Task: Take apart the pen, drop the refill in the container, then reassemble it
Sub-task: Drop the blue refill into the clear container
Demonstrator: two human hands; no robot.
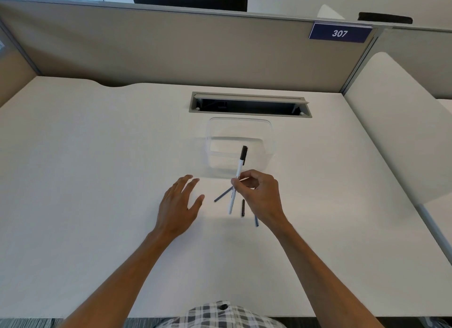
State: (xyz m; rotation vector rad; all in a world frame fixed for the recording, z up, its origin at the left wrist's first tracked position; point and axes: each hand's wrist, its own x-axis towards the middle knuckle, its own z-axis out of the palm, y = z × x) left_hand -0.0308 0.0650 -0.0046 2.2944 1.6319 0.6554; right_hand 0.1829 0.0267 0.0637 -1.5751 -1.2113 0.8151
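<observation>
1. A white pen with a black cap at its far end is pinched between the thumb and fingertips of the right hand, which is closed around the middle of the barrel.
2. The pen is held tilted, raised off the tabletop, with its capped end pointing away from the person and showing in front of the container, and its lower end pointing down toward the loose parts.
3. The left hand is open, its fingers spread and slightly curved, and nothing is held in it; whether the palm touches the tabletop cannot be told.
4. A clear plastic container stands on the tabletop just beyond the two hands; nothing can be made out inside it.
5. A thin grey refill lies slantwise on the tabletop between the two hands, its upper end hidden behind the held pen.
6. A short black piece lies on the tabletop just beside the lower end of the pen.
7. Another grey stick shows partly from under the right wrist; the rest of it is hidden.
8. A cable slot is cut into the tabletop behind the container.
9. A partition with a blue sign reading 307 stands at the far edge.
</observation>
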